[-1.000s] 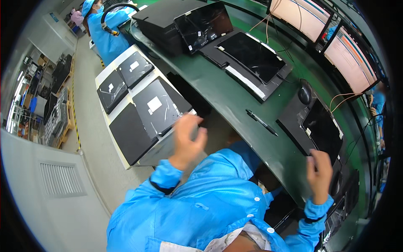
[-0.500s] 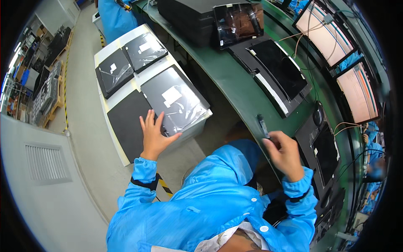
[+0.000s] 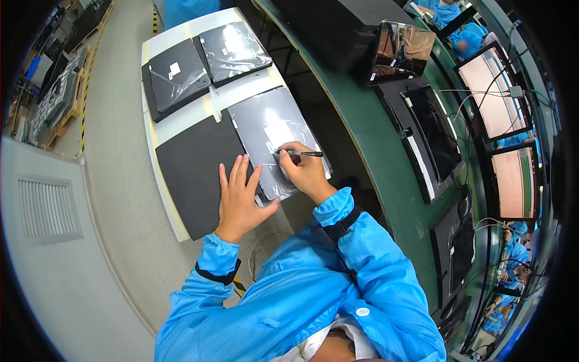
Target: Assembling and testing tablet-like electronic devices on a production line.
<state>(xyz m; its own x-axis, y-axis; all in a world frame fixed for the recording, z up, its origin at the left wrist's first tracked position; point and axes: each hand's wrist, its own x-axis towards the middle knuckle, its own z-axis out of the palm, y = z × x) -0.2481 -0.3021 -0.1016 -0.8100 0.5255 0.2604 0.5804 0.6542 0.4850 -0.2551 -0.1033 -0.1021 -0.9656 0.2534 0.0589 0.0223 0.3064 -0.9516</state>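
Observation:
My right hand [image 3: 306, 173] grips a dark pen [image 3: 312, 154], its tip down at the white label [image 3: 278, 134] on a film-wrapped grey panel [image 3: 256, 113]. With fingers spread, my left hand [image 3: 238, 202] rests at the near edge between that panel and a flat black pad [image 3: 196, 172], holding nothing. Both lie on a white cart top [image 3: 232, 95] edged with yellowish tape. Behind them are two more film-wrapped dark panels, one on the left [image 3: 175, 75] and one on the right [image 3: 234, 48]. My right fingers hide part of the label.
A green bench [image 3: 362, 130] runs along the right, bearing dark screens [image 3: 431, 130], a propped glossy panel [image 3: 403, 51], a mouse [image 3: 464, 202] and lit monitors [image 3: 491, 90]. Other people in blue [image 3: 443, 9] work beyond it. A grey vented panel [image 3: 51, 205] stands at the left.
My right hand has moved left from over the green bench to the grey panel, bringing the pen onto the label. My left hand has come down at the near edge. The view has shifted.

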